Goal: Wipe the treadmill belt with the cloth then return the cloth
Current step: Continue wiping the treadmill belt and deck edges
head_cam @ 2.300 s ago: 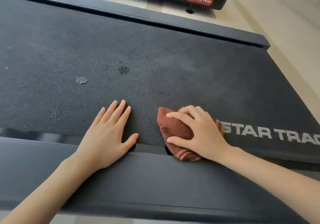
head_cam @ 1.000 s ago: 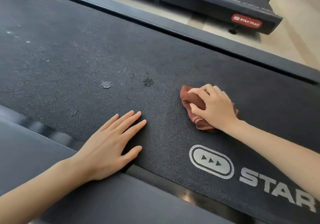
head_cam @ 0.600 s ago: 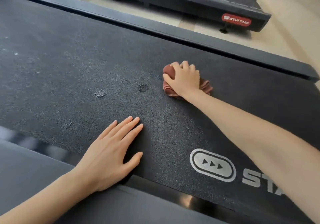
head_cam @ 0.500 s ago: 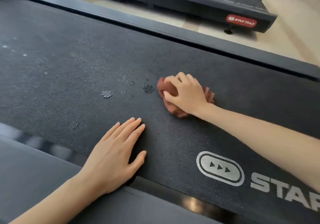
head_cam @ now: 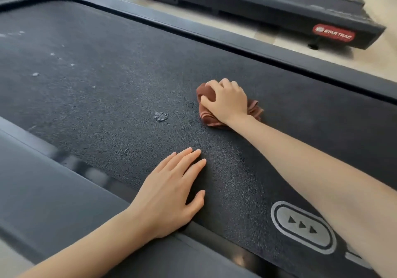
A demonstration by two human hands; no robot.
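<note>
Cloth, rust-brown and bunched into a wad, lay on the treadmill belt under the right hand, whose fingers were curled over it in a grip while the palm bore down. Just left of that hand's fingertips sat a faint dark smudge, and a little further the same way a pale crusted spot; the cloth touched neither. The left hand lay flat with straight fingers close together on the belt's near edge, nearer the person than the right hand, its heel over the near side rail. The step appeared to be the wiping itself, with much of the belt undone, since pale specks dotted it well to the left of both hands. Doing it well probably meant keeping the wad broad under the palm, pressing steadily, and working leftward in short overlapping strokes across the smudge and then the crusted spot, which likely needed scrubbing. The braced left hand probably stopped the belt sliding. An arrow logo showed between the forearms, and beyond the right hand lay the far rail, pale floor and a second treadmill.
</note>
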